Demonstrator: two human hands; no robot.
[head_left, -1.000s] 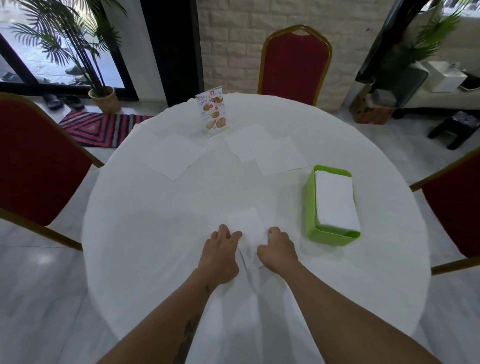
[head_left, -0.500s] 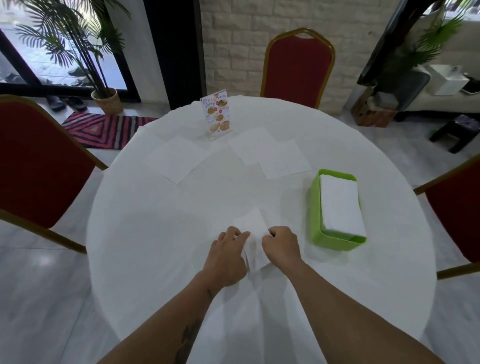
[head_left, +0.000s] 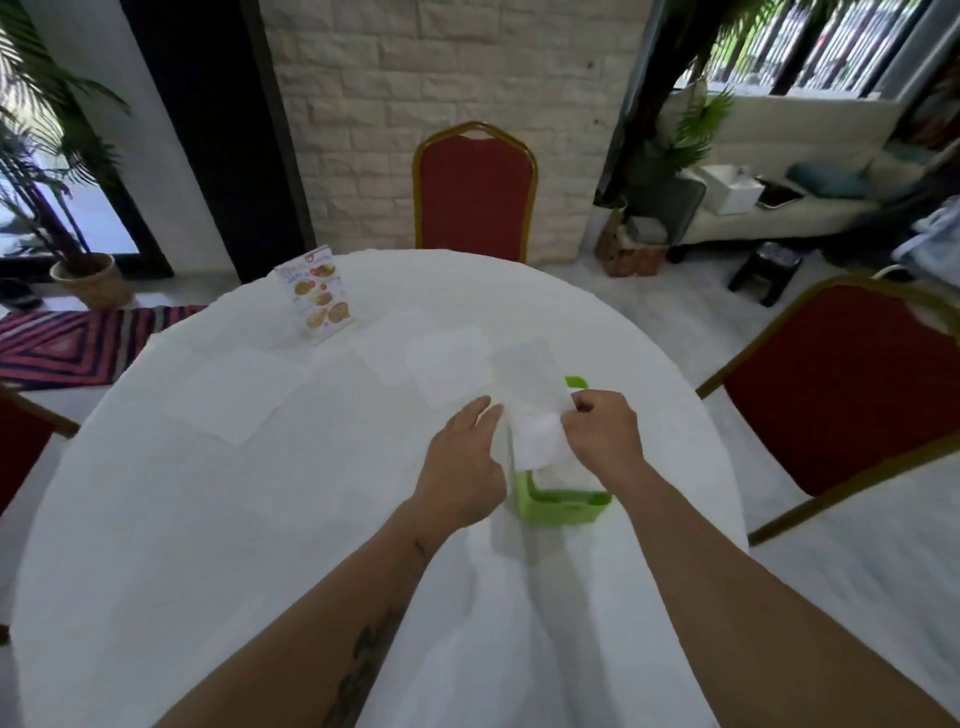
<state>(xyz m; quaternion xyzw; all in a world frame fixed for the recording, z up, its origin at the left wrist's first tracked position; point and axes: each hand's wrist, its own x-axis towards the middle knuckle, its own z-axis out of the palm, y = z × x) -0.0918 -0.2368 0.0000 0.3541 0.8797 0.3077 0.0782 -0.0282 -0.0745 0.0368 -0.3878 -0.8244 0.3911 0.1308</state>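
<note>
right hand (head_left: 602, 441) pinches napkin (head_left: 535, 415) | over green tray (head_left: 566, 506) | left hand (head_left: 465, 462) beside

there are two bare hands, one left hand (head_left: 462, 467) and one right hand (head_left: 602, 441). one raised napkin (head_left: 537, 431) shows between them. there is one green tray (head_left: 563, 509), with one stack of napkins (head_left: 566, 480) in it. three flat napkins (head_left: 234, 395) lie on the cloth: one at the left, two overlapping in the middle. there is one round table (head_left: 208, 545), one menu card (head_left: 317, 293), three red chairs (head_left: 475, 192), two potted plants (head_left: 91, 280), one striped rug (head_left: 57, 343) and one black stool (head_left: 766, 265).
</note>
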